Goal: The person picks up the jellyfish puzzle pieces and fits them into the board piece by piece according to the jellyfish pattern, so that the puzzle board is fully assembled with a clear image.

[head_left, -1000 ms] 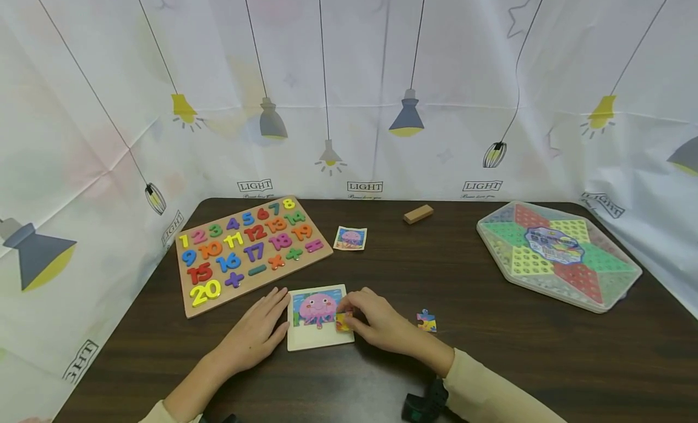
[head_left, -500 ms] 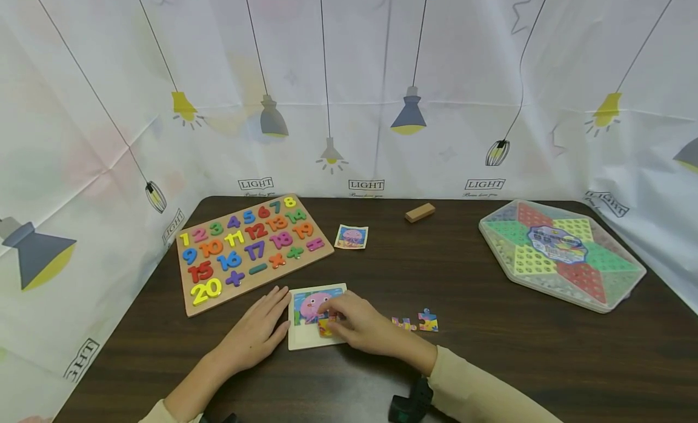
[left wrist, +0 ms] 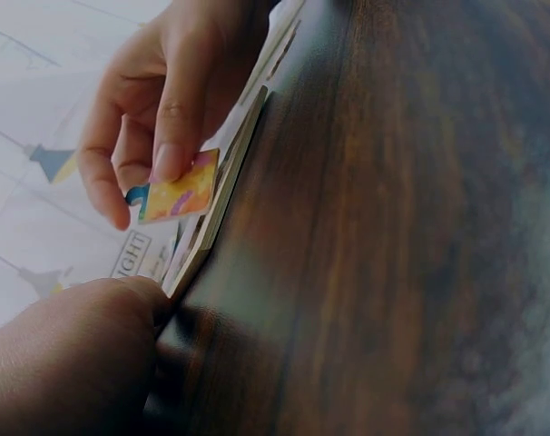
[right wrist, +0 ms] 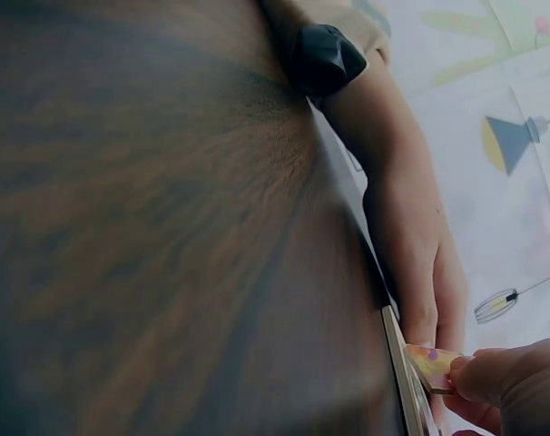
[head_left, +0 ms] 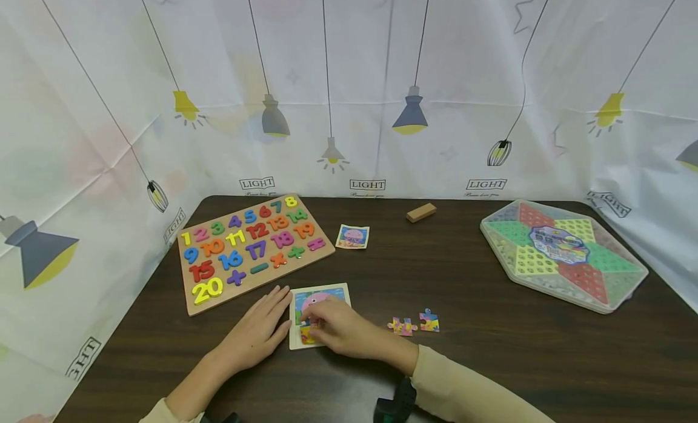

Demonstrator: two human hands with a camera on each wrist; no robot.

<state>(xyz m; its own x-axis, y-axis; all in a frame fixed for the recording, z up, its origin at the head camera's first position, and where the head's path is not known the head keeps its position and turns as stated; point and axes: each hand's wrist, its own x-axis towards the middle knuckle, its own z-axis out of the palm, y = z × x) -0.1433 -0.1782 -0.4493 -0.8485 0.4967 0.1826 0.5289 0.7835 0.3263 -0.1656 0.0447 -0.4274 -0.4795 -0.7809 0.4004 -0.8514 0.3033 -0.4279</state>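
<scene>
The yellow puzzle piece [left wrist: 179,191], at the puzzle tray's [head_left: 295,343] near left corner, could jam if its tab is misaligned; slack left-hand pressure might let the tray slide. The right hand [head_left: 342,327] arches over, pinching the piece between thumb and fingers; contact beneath is hard to judge. The left hand [head_left: 252,331] lies palm down, thumb spread from fingers, at the tray's left edge.

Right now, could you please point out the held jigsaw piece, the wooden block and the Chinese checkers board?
Held jigsaw piece [left wrist: 186,193], left wrist view: yellow printed face.
Wooden block [head_left: 420,211], head view: upper face.
Chinese checkers board [head_left: 559,246], head view: central label.
</scene>
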